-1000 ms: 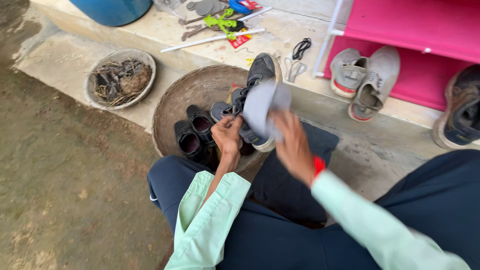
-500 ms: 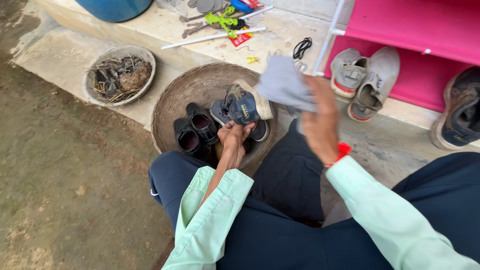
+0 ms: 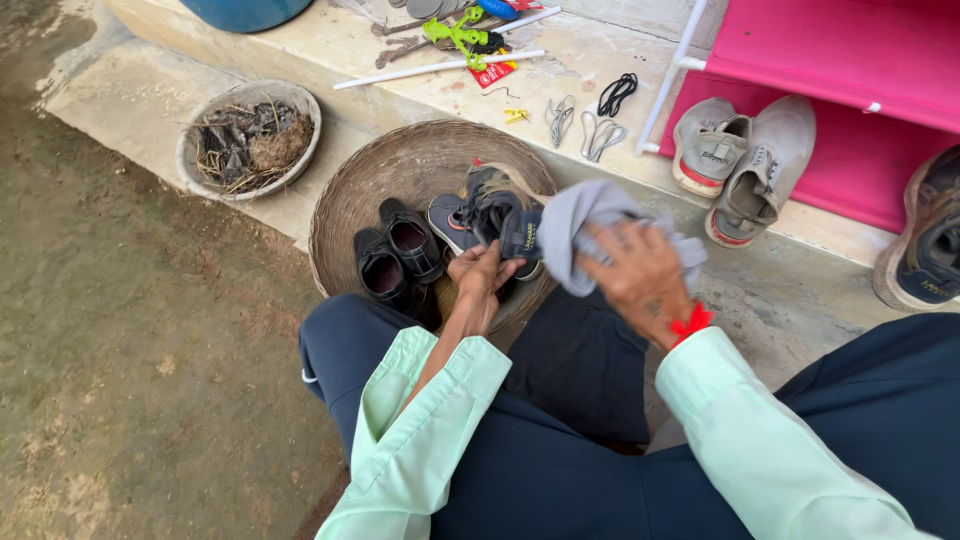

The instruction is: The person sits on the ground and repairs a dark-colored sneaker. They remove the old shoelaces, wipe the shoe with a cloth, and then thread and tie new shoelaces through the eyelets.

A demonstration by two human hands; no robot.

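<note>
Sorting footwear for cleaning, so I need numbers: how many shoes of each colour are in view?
Black shoes in the woven basket: 2
Dark grey shoe in the left hand: 1
Pale grey shoes by the pink rack: 2
Dark shoe at the right edge: 1
Total: 6

A concrete step [image 3: 330, 95] runs in front of me. On it sit a round woven basket [image 3: 345, 205], a bowl of dry twigs [image 3: 249, 141], a white stick [image 3: 440, 69], loose laces [image 3: 590, 130], a green plastic piece [image 3: 457, 32], and a pair of grey shoes [image 3: 745, 160] beside the pink rack [image 3: 840, 60]. Left of it is bare dirt ground [image 3: 130, 350].
</note>
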